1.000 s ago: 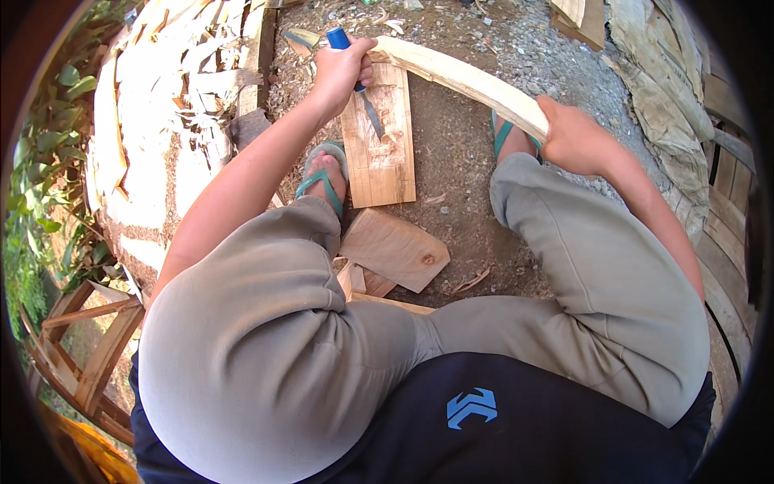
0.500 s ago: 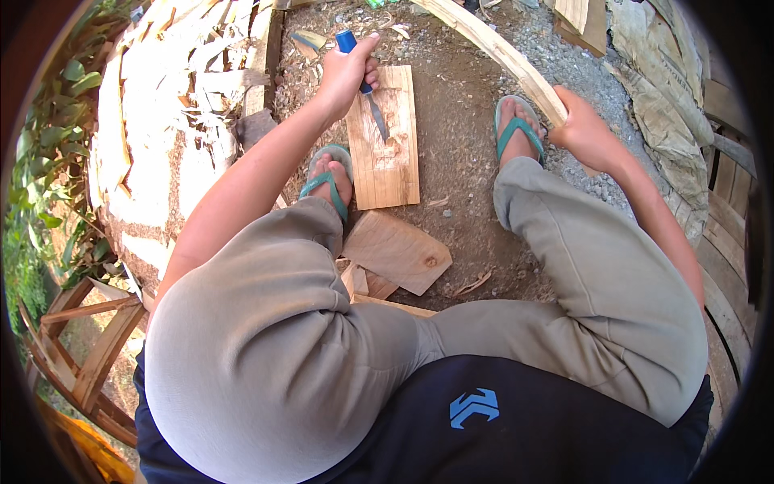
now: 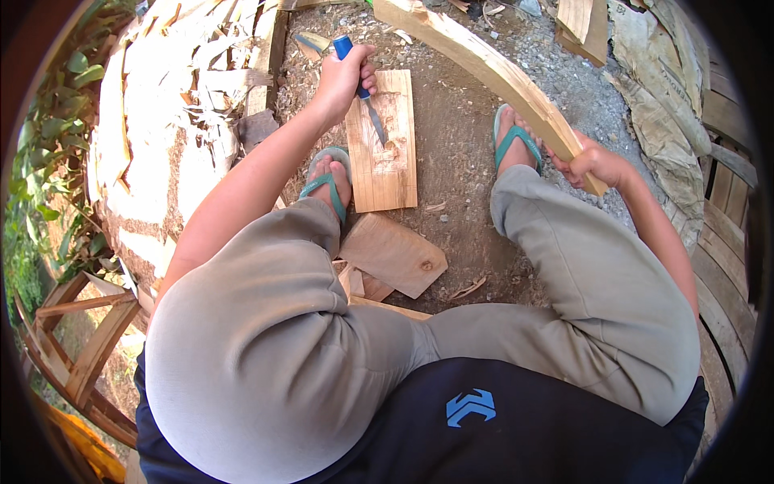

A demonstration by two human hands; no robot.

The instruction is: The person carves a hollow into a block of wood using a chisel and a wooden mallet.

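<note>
My left hand [image 3: 339,87] is wrapped round the blue handle of a chisel [image 3: 375,123]. The chisel leans, and its metal blade points down at the rough, chipped recess in a pale wooden board [image 3: 385,192] lying between my feet. Off to the right, my right hand [image 3: 598,160] grips a long wooden bar [image 3: 500,81] close to its near end. The bar slants up and leftward, its far end past the board near the top edge, apart from the chisel.
Closer to me lies a cut wood piece [image 3: 397,256] with a knot, beside smaller offcuts. My sandalled feet flank the board. Another tool [image 3: 313,42] rests beyond my left hand. Wood blocks [image 3: 582,28] and a crumpled sheet [image 3: 657,121] are at the right; a wooden frame [image 3: 85,347] stands lower left.
The wooden bar has swung up and turned, its near end now showing beyond my right hand, whose grip has shifted beneath it. My left hand and chisel have barely moved.
</note>
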